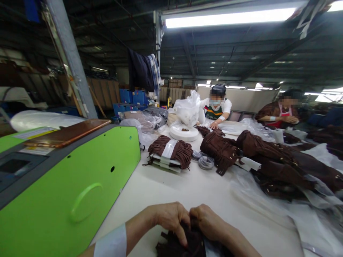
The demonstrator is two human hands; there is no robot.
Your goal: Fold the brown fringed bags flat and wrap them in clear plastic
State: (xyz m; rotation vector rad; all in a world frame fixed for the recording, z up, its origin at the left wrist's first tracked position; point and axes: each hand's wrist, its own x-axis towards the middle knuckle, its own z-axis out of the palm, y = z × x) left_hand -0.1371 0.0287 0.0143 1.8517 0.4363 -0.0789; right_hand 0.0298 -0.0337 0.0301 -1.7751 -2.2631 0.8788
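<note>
At the near edge of the table, a dark brown fringed suede-like piece [187, 244] lies partly below the picture. My left hand [174, 219] grips its upper part, thumb pressed down onto the fabric and fingers curled. Right beside it, my right hand [207, 221] is closed on the same piece, knuckles up. The two hands nearly touch, and what lies between the fingertips is hidden. Some clear plastic shows under my right wrist. Ahead stands a bundle of brown fringed pieces [171, 151], wrapped with a pale band.
A green machine [88, 185] fills the left side, with a phone in a brown case [69, 134] on top. Grey coiled straps [205, 162], a white tape roll [183, 132] and piled brown bags [281, 157] with plastic lie beyond. Two people work across the table.
</note>
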